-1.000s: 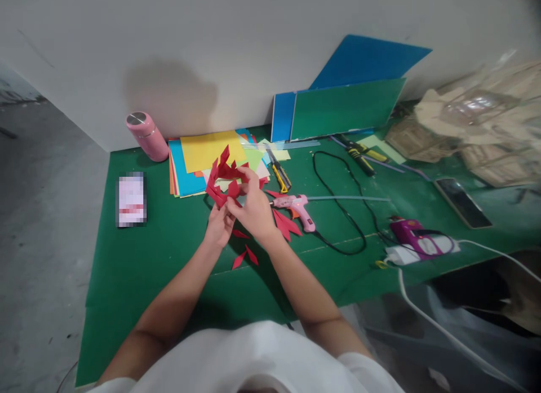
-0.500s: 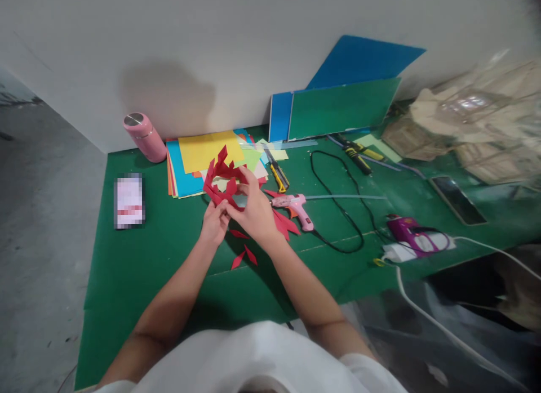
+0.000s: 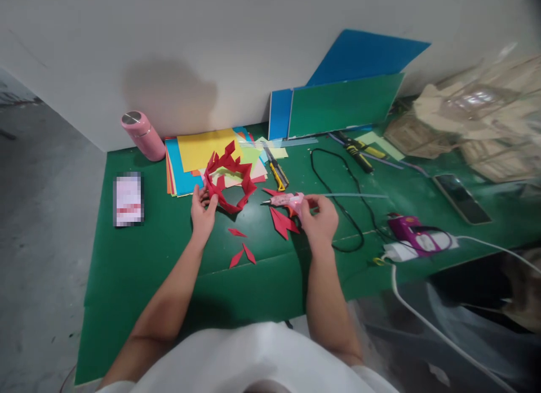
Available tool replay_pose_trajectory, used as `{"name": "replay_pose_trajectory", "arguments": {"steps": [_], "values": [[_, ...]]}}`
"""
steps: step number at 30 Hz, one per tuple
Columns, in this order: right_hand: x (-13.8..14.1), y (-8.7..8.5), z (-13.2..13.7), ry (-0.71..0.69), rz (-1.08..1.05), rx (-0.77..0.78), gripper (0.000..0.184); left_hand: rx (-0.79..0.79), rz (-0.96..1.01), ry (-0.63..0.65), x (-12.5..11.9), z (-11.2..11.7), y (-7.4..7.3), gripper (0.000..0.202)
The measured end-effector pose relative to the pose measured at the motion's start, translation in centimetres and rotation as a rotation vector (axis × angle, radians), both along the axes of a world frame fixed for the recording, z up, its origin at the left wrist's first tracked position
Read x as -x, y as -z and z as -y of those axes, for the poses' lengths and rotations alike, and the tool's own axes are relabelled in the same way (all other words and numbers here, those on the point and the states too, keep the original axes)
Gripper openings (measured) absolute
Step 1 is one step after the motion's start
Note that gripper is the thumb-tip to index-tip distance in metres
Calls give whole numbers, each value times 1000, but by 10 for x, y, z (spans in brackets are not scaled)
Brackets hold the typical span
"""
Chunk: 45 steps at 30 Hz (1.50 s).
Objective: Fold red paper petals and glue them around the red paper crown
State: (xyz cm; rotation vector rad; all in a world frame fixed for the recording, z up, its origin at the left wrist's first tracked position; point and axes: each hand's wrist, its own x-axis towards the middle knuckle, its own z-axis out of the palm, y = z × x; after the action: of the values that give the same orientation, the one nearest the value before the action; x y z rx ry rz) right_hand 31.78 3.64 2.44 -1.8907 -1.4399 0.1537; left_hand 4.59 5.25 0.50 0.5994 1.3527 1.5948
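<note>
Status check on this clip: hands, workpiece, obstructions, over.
Left hand grips red paper ring at its near edge. Right hand closed on pink glue gun, nozzle toward the ring. Loose red paper pieces lie between them.

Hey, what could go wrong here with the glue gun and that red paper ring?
The pink glue gun in the right hand points its nozzle toward the red paper ring and the left hand, so hot glue might reach fingers. Its black cord loops beside the wrist and could snag.
</note>
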Motion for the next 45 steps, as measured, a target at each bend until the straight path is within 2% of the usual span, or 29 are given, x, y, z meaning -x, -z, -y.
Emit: {"name": "replay_pose_trajectory", "arguments": {"steps": [2,5,8,9,11,12,14,16,18,23,27,31,34,37,45], "values": [[-2,1,1,15,-11,62,27,3,-31,-16,2,1,1,69],[-6,3,1,-4,-104,245,38,-41,-91,-75,5,12,2,61],[-11,5,2,-59,-205,361,45,-104,-354,-102,10,33,3,42],[-13,6,3,-79,-213,372,47,-139,-484,-44,12,40,3,35],[-17,7,4,-121,-192,381,51,-231,-693,248,13,53,3,19],[-18,7,4,-141,-170,385,53,-267,-790,404,13,57,2,19],[-20,8,5,-155,-140,391,55,-306,-1000,635,10,61,1,24],[-21,7,6,-143,-180,409,55,-314,-1198,746,6,60,-1,27],[-21,7,7,-134,-235,425,54,-313,-1311,777,3,57,-2,23],[-16,1,8,-69,-231,329,51,-344,-1284,778,5,53,-3,10],[-11,-5,8,-27,-408,234,55,-427,-1162,794,7,54,-3,9],[-3,-7,7,-88,-519,204,50,-492,-1012,616,3,53,-2,14],[1,-4,7,-164,-460,169,44,-505,-985,488,1,52,-2,14],[4,-5,8,-204,-348,123,41,-511,-971,412,1,52,-5,14],[20,-12,15,-404,-36,168,39,-439,-880,339,-5,55,-10,11]]}}
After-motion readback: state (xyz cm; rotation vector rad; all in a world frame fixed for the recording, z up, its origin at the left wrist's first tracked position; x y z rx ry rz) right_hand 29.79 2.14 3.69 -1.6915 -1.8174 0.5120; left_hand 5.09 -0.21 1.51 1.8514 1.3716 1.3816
